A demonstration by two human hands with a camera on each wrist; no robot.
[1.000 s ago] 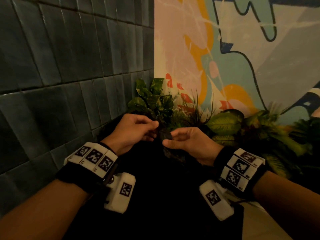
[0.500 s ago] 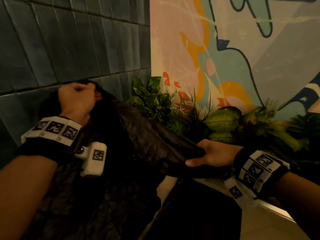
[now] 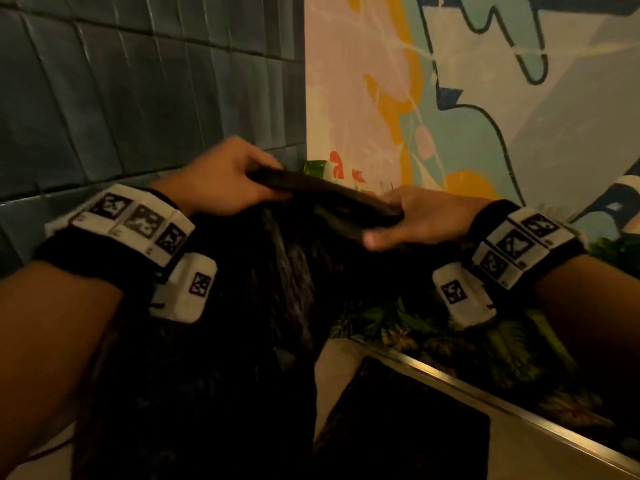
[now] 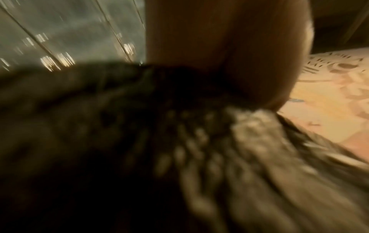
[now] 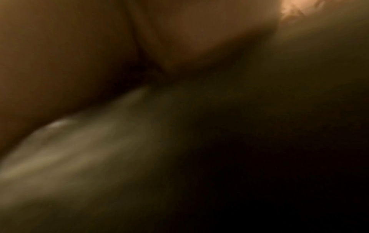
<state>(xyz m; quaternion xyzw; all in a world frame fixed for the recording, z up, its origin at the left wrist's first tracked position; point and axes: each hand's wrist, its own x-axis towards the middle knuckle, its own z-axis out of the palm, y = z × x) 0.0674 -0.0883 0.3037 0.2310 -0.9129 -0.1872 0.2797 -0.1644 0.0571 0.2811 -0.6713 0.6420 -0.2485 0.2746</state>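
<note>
A large black plastic bag (image 3: 225, 358) hangs in front of me in the head view, its top edge stretched between both hands. My left hand (image 3: 225, 178) grips the left end of that edge near the tiled wall. My right hand (image 3: 412, 220) pinches the right end, thumb below and fingers on top. In the left wrist view the crinkled bag (image 4: 219, 157) fills the lower frame under my palm, blurred. The right wrist view shows only a blurred palm and the dark bag (image 5: 219, 141).
Dark green tiles (image 3: 121, 98) cover the wall on the left and a colourful mural (image 3: 450, 98) covers the wall ahead. Leafy plants (image 3: 502, 348) sit in a planter with a metal rim (image 3: 485, 400) at the lower right. Pale floor shows beneath the bag.
The bag has been pulled up and its edge drawn taut. My left hand came down and rightwards from near the wall, and my right hand rose, so both hold the edge at about the same height.
</note>
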